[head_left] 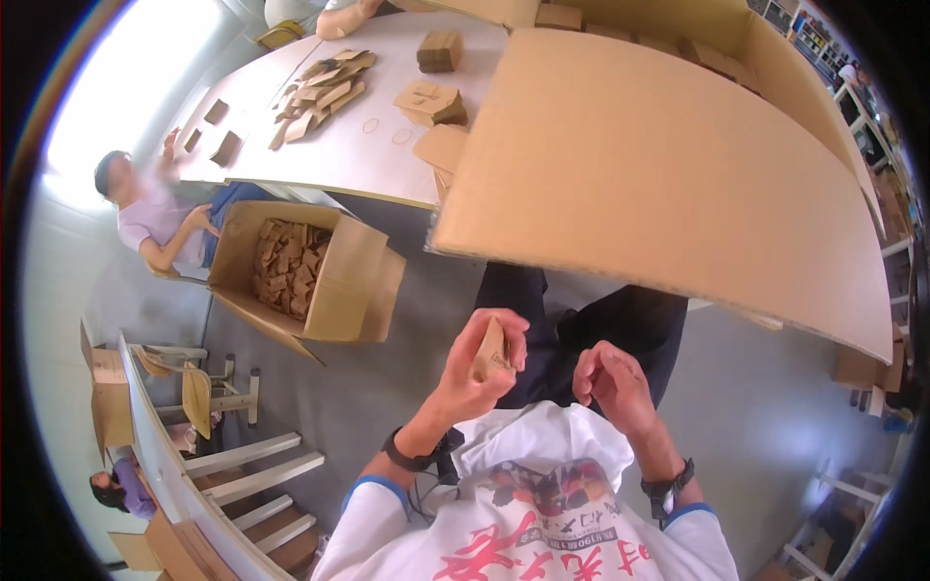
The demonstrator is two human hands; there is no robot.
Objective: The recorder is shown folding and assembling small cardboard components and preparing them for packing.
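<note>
A cardboard flap bars the way ahead; rightward is open.

white shirt | pink print | blue cuffs | black wristbands | dark trousers

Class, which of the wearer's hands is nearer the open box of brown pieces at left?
Left: the left hand, holding cardboard, is right of the box, not touching it; the right hand is farther right.

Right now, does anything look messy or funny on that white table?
Yes, a bit: the heap of brown pieces on the white table looks messy. They lie loosely overlapping at different angles, while the brown stack to their right looks neat.
</note>
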